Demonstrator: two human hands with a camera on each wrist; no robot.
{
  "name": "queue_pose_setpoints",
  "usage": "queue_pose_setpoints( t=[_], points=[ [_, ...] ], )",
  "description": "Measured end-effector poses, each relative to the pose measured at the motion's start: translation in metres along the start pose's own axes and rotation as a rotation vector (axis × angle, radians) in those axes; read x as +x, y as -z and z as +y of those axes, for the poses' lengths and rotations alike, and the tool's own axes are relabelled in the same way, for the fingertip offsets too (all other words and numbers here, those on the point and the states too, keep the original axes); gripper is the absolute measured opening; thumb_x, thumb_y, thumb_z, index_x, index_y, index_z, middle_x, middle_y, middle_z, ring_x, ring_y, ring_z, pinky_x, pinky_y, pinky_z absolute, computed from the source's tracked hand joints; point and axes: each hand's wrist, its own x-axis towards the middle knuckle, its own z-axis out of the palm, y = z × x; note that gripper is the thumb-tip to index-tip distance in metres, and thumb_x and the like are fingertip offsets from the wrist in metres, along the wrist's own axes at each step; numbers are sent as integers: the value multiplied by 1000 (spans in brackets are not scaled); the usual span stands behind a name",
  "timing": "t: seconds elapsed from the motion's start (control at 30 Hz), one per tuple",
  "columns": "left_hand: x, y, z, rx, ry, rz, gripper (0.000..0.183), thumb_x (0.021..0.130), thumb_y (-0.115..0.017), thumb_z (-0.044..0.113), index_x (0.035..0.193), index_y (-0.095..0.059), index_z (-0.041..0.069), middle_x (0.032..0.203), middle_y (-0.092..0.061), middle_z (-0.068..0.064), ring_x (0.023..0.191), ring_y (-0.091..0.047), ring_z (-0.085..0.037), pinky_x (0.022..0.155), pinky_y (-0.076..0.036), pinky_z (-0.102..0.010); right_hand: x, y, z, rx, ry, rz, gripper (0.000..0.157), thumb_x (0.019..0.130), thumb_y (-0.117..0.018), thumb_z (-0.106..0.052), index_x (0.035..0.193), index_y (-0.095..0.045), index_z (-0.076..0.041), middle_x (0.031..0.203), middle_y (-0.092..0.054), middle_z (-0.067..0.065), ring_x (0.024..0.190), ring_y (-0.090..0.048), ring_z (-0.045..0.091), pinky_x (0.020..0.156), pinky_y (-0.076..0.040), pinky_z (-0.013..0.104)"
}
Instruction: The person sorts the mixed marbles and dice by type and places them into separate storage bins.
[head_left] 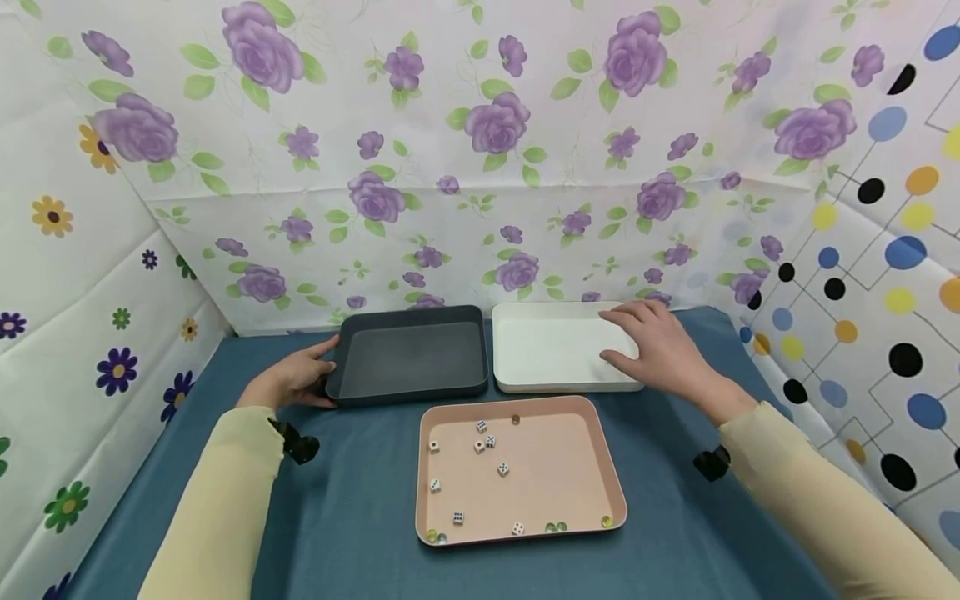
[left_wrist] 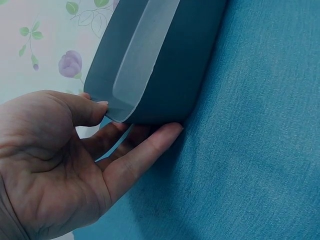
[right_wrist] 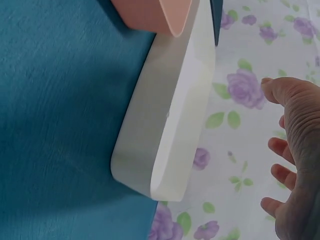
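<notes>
At the left end of a dark grey tray [head_left: 408,354], my left hand [head_left: 292,377] grips the corner. In the left wrist view the thumb of that hand [left_wrist: 60,155] lies at the rim, while the fingers bear against the outer wall. A white tray [head_left: 551,346] stands to the right of the dark one. My right hand [head_left: 660,350] hovers over the white tray's right end, fingers spread and loosely bent, holding nothing. The right wrist view shows this hand [right_wrist: 300,155] apart from the white tray's wall [right_wrist: 140,125].
A pink tray [head_left: 555,467] lies in front of the two others, with several white dice [head_left: 503,469] and a few small glassy beads [head_left: 607,522] in it. Blue cloth [head_left: 352,500] covers the table. A flowered sheet [head_left: 450,233] hangs close behind the trays.
</notes>
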Motion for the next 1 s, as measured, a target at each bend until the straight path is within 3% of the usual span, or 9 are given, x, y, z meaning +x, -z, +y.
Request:
queue_pose_setpoints(
  t=[0.53, 0.8, 1.0],
  points=[
    [-1, 2, 3, 5, -1, 2, 66, 114, -30, 14, 162, 8, 39, 165, 1, -34, 142, -33, -52, 86, -59, -53, -5, 1, -32, 26, 131, 9, 64, 90, -81, -37, 145, -59, -13, 139, -58, 13, 135, -44, 36, 110, -34, 62],
    [-1, 1, 3, 2, 7, -1, 66, 114, -29, 14, 162, 9, 38, 165, 1, -33, 143, -32, -52, 86, -59, -52, -4, 0, -51, 55, 241, 25, 61, 89, -82, -33, 141, -62, -10, 134, -60, 13, 132, -46, 36, 110, -37, 58],
    [0, -2, 2, -2, 13, 4, 66, 114, -30, 13, 162, 8, 38, 165, 3, -33, 144, -29, -53, 86, -60, -52, -5, -1, -65, 55, 261, -14, 59, 92, -79, -36, 143, -61, -14, 136, -59, 10, 133, -46, 33, 109, -39, 56]
  ],
)
